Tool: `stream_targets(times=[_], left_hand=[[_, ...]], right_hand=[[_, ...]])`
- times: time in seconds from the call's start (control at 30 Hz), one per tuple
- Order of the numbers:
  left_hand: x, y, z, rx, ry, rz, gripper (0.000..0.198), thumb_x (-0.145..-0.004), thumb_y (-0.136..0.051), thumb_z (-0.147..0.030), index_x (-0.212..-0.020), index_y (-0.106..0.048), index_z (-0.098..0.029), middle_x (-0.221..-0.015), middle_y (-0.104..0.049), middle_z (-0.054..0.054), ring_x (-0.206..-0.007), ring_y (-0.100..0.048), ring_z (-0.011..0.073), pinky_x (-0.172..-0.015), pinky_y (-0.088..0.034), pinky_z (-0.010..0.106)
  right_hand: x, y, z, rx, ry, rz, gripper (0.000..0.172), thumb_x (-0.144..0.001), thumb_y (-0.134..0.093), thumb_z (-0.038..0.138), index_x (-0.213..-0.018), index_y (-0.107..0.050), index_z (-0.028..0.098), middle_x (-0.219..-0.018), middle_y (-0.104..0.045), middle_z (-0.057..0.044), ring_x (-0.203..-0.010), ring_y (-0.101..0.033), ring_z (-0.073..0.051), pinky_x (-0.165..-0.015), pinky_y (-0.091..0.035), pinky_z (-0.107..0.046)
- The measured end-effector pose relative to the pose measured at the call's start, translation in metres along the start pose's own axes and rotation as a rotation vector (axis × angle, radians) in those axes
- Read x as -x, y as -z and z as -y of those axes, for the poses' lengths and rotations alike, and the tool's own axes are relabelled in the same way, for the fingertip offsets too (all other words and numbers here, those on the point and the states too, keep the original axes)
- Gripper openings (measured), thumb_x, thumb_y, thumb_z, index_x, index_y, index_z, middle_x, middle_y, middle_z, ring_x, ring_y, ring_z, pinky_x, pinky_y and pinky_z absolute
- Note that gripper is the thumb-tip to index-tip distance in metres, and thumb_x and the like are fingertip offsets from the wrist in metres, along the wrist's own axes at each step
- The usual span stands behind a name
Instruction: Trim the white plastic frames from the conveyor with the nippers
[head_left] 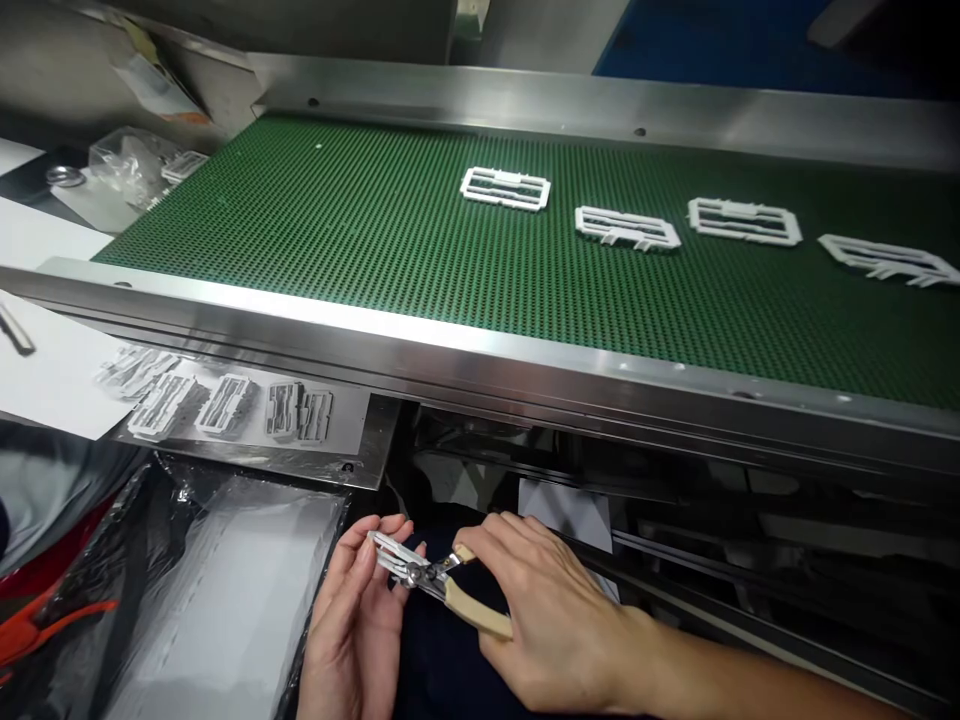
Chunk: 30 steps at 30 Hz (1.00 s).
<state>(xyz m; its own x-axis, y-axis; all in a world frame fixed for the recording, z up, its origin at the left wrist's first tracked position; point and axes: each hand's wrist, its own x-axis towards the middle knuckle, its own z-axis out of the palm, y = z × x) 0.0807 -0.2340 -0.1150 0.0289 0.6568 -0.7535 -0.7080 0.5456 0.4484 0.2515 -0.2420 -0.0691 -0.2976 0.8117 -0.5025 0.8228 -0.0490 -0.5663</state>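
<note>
Low in the head view, my right hand (544, 610) is wrapped round the beige handles of a small pair of cutting pliers (435, 582). My left hand (356, 615) pinches a small white plastic part (386, 545) at the pliers' metal jaws. Both hands are held below the front rail of the conveyor (480, 345). Several white plastic frames lie on the green belt (337, 220), the nearest one (505, 188) at mid-belt, another (627, 228) to its right.
A metal shelf (360, 445) under the rail holds a row of white frames (225, 403). Below it sits a bin lined with clear plastic (217, 600). Orange-handled pliers (45, 625) lie at the far left. Plastic bags (131, 165) rest at the belt's left end.
</note>
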Motion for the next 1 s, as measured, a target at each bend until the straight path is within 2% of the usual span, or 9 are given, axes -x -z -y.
stream_targets(times=[0.13,0.47,0.6,0.7,0.77,0.83,0.9,1.0], left_hand=[[0.000,0.003,0.002,-0.036,-0.041,0.033,0.015,-0.087,-0.059,-0.026,-0.099,-0.064,-0.019,-0.108,-0.066,0.011,-0.113,-0.056,0.0259,-0.091,-0.053,0.038],[0.002,0.004,0.000,-0.061,-0.070,0.005,0.017,-0.082,-0.067,-0.029,-0.096,-0.062,-0.022,-0.109,-0.065,0.007,-0.117,-0.051,0.0261,-0.095,-0.049,0.039],[0.003,0.005,-0.003,-0.057,-0.084,0.008,0.017,-0.081,-0.068,-0.029,-0.095,-0.061,-0.022,-0.111,-0.065,0.006,-0.120,-0.050,0.0262,-0.095,-0.049,0.038],[0.002,0.003,-0.003,-0.049,-0.082,0.003,0.012,-0.084,-0.064,-0.026,-0.094,-0.062,-0.022,-0.110,-0.064,0.006,-0.119,-0.050,0.0255,-0.093,-0.050,0.038],[0.001,0.001,-0.001,-0.035,-0.072,-0.002,0.009,-0.085,-0.062,-0.025,-0.093,-0.062,-0.021,-0.108,-0.065,0.006,-0.116,-0.052,0.0245,-0.089,-0.052,0.035],[0.000,0.000,0.002,-0.021,-0.063,-0.006,0.008,-0.086,-0.060,-0.024,-0.093,-0.063,-0.021,-0.107,-0.066,0.006,-0.113,-0.054,0.0228,-0.085,-0.053,0.031],[-0.001,0.003,0.000,-0.002,-0.043,-0.008,0.010,-0.085,-0.060,-0.025,-0.093,-0.064,-0.022,-0.102,-0.069,0.006,-0.106,-0.058,0.0214,-0.082,-0.054,0.031],[-0.005,0.009,-0.028,-0.043,0.015,0.005,0.014,-0.079,-0.066,-0.033,-0.090,-0.069,-0.025,-0.088,-0.071,0.004,-0.084,-0.065,0.0212,-0.076,-0.056,0.034]], right_hand=[[-0.002,-0.003,0.000,0.017,-0.009,-0.021,0.045,-0.064,-0.053,0.021,-0.109,-0.053,0.021,-0.097,-0.056,-0.005,-0.090,-0.052,-0.023,-0.086,-0.039,-0.041],[-0.007,-0.004,0.005,0.071,0.006,0.020,0.026,-0.068,-0.052,0.023,-0.094,-0.053,0.021,-0.088,-0.057,-0.004,-0.080,-0.054,-0.021,-0.077,-0.044,-0.035],[-0.005,-0.006,0.006,0.069,-0.004,0.007,0.021,-0.072,-0.050,0.022,-0.093,-0.053,0.023,-0.084,-0.059,-0.003,-0.076,-0.056,-0.020,-0.072,-0.041,-0.033],[-0.005,-0.006,0.006,0.071,0.013,-0.020,0.014,-0.073,-0.049,0.020,-0.086,-0.051,0.022,-0.076,-0.057,-0.001,-0.065,-0.052,-0.017,-0.063,-0.036,-0.029],[-0.007,-0.005,0.006,-0.010,0.016,-0.019,0.009,-0.072,-0.051,0.018,-0.079,-0.046,0.022,-0.069,-0.052,0.002,-0.057,-0.045,-0.013,-0.056,-0.031,-0.026],[-0.012,-0.003,0.006,-0.152,-0.003,0.000,0.013,-0.071,-0.051,0.016,-0.072,-0.039,0.022,-0.060,-0.044,0.006,-0.051,-0.035,-0.010,-0.050,-0.026,-0.024],[-0.017,-0.001,0.003,-0.283,-0.048,-0.008,0.016,-0.073,-0.049,0.015,-0.070,-0.036,0.023,-0.058,-0.039,0.008,-0.050,-0.032,-0.009,-0.048,-0.026,-0.023],[-0.018,-0.003,-0.008,-0.347,-0.124,-0.100,0.013,-0.073,-0.050,0.016,-0.072,-0.038,0.023,-0.061,-0.039,0.007,-0.054,-0.033,-0.009,-0.050,-0.027,-0.023]])
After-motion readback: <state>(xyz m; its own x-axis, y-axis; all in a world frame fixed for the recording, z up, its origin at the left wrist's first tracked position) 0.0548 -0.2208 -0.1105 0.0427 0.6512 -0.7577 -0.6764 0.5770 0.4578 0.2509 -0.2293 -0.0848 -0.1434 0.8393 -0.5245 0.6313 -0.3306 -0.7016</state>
